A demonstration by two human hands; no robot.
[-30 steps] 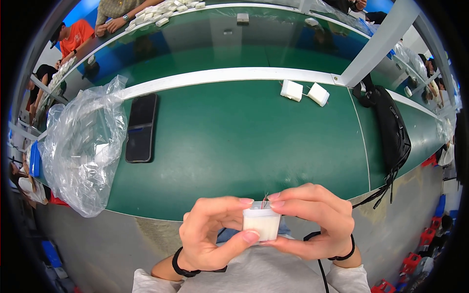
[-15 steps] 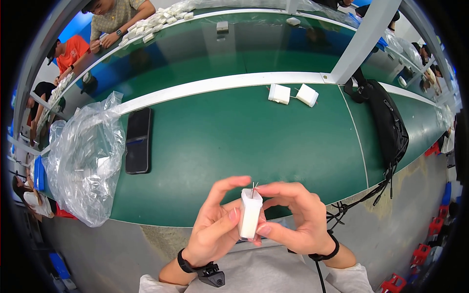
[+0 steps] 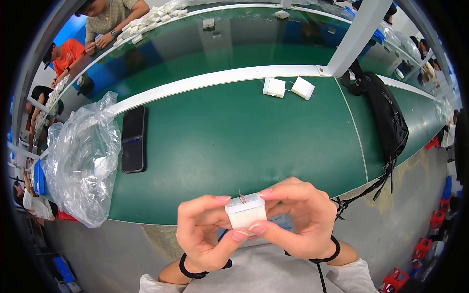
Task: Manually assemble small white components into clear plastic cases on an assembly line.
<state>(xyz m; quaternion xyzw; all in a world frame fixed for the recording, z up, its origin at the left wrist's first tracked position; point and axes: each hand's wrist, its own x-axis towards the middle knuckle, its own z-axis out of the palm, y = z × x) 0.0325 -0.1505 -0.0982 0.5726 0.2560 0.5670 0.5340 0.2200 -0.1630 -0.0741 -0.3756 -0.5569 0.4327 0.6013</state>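
Near the table's front edge, a small white plastic box (image 3: 248, 216) is held up between both my hands. Thin wires (image 3: 242, 198), one reddish, stick out of its top. My left hand (image 3: 202, 234) is closed on the box's left side with thumb and fingertips. On its right side, my right hand (image 3: 303, 217) grips it the same way, thumb on the front face and index finger at the top corner. Two similar white boxes with wires, a left one (image 3: 274, 88) and a right one (image 3: 303, 88), lie at the table's far edge.
On the green table (image 3: 205, 141) lie a black phone (image 3: 134, 140), a clear plastic bag (image 3: 80, 166) and a black sling bag (image 3: 383, 117). A white rail and post (image 3: 359, 39) border a conveyor belt. Beyond it, people sit by a pile of white boxes (image 3: 151, 22).
The box has been turned from a narrow side view to its broad face, with both hands now farther apart around it. Pieces on the belt have shifted left slightly in view.
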